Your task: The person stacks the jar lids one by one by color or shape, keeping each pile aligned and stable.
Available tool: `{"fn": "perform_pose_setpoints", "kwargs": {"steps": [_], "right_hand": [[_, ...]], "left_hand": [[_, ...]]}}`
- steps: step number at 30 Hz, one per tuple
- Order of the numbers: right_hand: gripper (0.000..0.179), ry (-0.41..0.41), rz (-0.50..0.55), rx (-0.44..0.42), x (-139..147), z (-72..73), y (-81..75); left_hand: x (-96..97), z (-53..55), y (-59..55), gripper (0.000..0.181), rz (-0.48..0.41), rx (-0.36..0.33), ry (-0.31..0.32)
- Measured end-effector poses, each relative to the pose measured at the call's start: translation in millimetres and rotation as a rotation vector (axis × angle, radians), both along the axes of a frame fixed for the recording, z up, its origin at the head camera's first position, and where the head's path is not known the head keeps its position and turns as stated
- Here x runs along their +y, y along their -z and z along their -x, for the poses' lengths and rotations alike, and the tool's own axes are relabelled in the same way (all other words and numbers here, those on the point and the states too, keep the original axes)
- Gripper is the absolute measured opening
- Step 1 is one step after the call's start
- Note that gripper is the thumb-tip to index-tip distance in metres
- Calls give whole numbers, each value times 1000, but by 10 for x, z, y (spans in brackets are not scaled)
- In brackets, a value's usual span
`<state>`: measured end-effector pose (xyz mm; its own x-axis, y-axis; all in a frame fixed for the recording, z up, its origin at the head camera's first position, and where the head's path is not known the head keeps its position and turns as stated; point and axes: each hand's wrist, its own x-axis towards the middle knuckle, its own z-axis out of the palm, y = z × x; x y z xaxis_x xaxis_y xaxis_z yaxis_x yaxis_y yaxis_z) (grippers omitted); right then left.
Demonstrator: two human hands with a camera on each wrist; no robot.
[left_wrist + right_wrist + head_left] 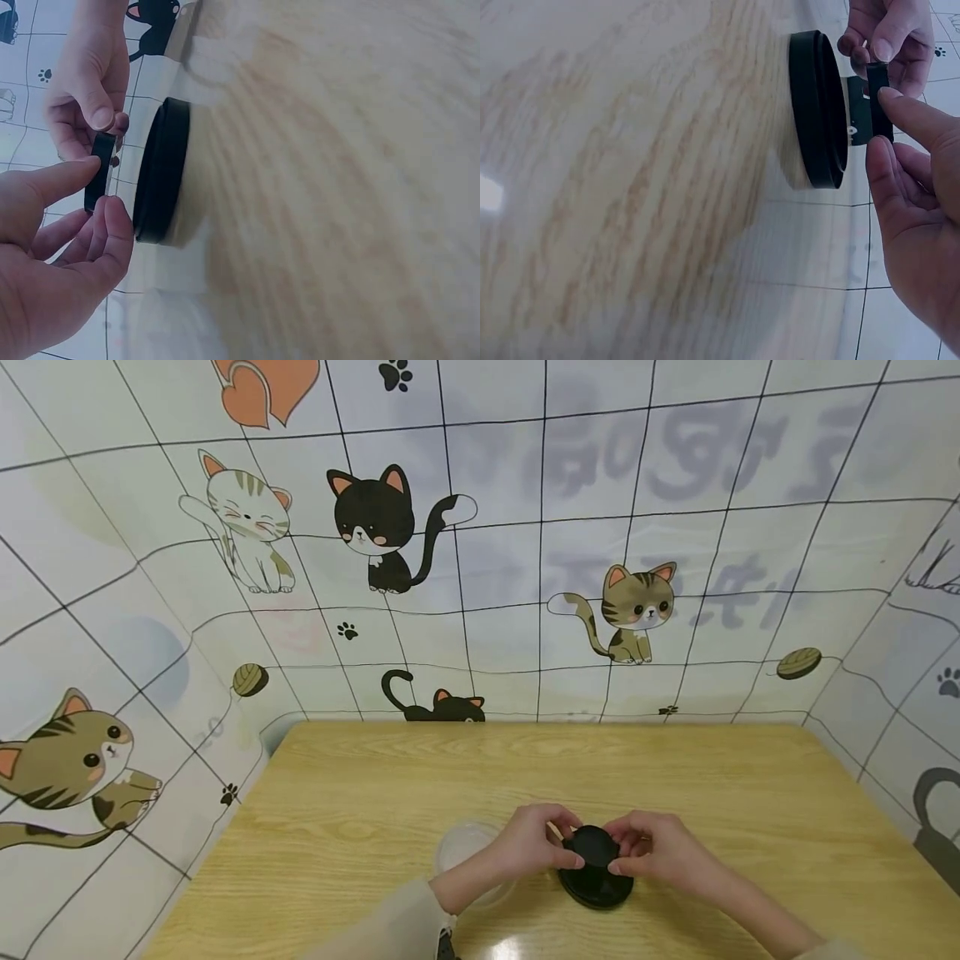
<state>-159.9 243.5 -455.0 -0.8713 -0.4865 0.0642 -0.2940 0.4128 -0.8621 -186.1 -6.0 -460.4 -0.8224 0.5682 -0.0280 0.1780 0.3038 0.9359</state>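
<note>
A small black disc [592, 845] with a thin rim is held between both hands. My left hand [536, 842] pinches its left edge between thumb and fingers. The right hand [660, 852] grips the opposite edge in the same way. Just below the disc, a wider, shallow black round base [597, 893] stands on the table. In the right wrist view a dark upright piece [859, 111] shows between the base and the disc. The left wrist view has the disc [100, 172] edge-on, above the base [163, 172].
A clear round plastic piece [465, 843] lies on the wooden table [375, 802], partly hidden under the left forearm. Behind the table and at both sides hangs a white cloth [510, 560] with printed cats and grid lines.
</note>
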Motion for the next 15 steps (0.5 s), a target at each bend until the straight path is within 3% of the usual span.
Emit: {"fn": "perform_pose_setpoints", "kwargs": {"steps": [15], "right_hand": [[41,-62,-20,-10,-66,-10,96]], "left_hand": [[-40,-107,70,36,33,-8,-34]]}}
